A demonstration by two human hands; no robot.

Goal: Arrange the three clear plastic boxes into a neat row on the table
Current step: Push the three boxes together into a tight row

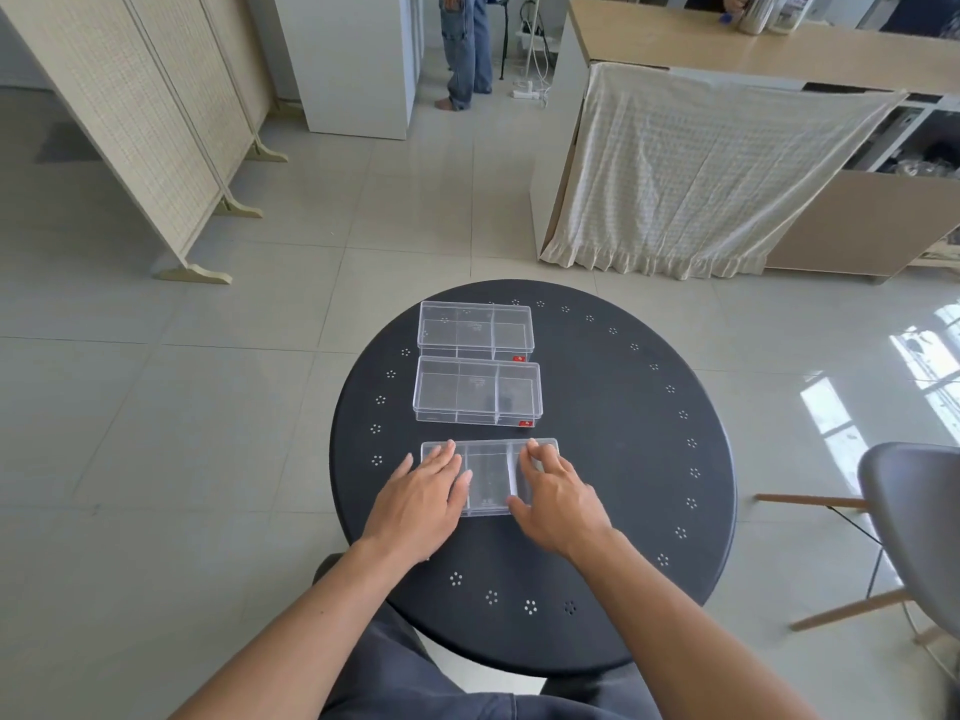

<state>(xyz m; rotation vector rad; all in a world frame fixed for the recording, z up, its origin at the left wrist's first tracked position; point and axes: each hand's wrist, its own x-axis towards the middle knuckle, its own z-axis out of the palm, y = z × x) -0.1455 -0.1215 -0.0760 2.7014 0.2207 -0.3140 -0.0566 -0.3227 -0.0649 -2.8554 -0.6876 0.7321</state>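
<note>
Three clear plastic boxes with inner dividers lie on the round black table [623, 459], lined up one behind the other. The far box [475, 330] and the middle box [478, 391] each carry a small red sticker at the near right corner. A small gap separates the middle box from the near box [491, 478]. My left hand [423, 504] lies over the near box's left end, fingers on its lid. My right hand [556, 498] holds its right end, thumb at the front edge and fingers curled over the top.
A grey chair with wooden legs [914, 532] stands right of the table. A folding screen [135, 122] is at far left, a cloth-draped counter [701, 163] at far right. A person's legs [467, 49] stand in the background.
</note>
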